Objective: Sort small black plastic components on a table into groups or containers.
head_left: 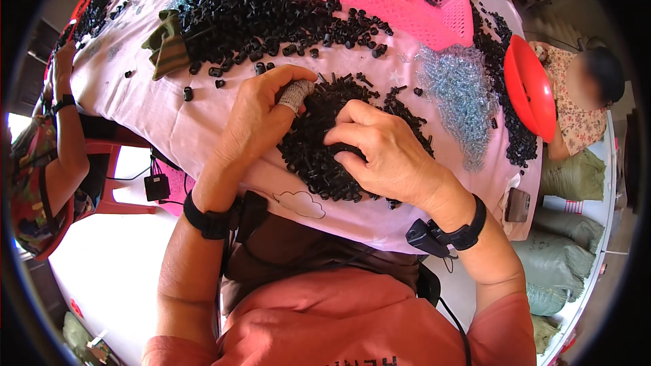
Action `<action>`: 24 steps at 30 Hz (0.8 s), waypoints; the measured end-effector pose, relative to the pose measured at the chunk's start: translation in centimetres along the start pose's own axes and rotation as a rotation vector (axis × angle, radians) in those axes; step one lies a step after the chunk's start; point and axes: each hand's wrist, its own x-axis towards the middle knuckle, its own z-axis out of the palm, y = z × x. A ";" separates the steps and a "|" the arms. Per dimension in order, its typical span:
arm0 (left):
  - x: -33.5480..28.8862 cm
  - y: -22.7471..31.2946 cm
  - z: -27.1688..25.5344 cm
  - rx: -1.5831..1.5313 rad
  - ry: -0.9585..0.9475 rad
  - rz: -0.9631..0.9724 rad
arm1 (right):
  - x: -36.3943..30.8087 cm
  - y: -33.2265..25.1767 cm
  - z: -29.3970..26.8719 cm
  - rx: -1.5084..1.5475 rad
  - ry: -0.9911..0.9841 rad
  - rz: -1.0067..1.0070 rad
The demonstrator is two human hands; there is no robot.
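A pile of small black stem-shaped plastic pieces (319, 166) lies on the pink cloth in front of me. At its far left edge is my left hand (268, 98), its fingers curled together and a grey knitted cover (296, 95) on one of them. What those fingertips hold, if anything, is hidden. My right hand (383, 152) reaches into the pile from the right, thumb and fingers bent toward each other among the black pieces. Whatever sits between them blends with the pile. Both wrists wear black straps.
Beyond lies a large heap of black caps (251, 10), with a striped cloth piece (166, 47) beside it. A pink basket (407, 10), clear bluish pieces (461, 102) and a red basin (529, 88) are to the right. A phone (517, 205) rests at the table edge. People sit at both sides.
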 end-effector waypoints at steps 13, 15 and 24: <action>-0.1 -0.2 0.1 -0.019 0.003 0.009 | 0.3 -0.1 -0.7 0.193 0.046 0.083; -0.1 -0.2 0.1 -0.028 0.010 0.021 | 0.2 0.0 -0.9 0.241 0.062 0.118; 0.0 0.2 0.0 0.003 -0.003 0.000 | 0.0 0.7 -0.5 0.286 0.177 0.229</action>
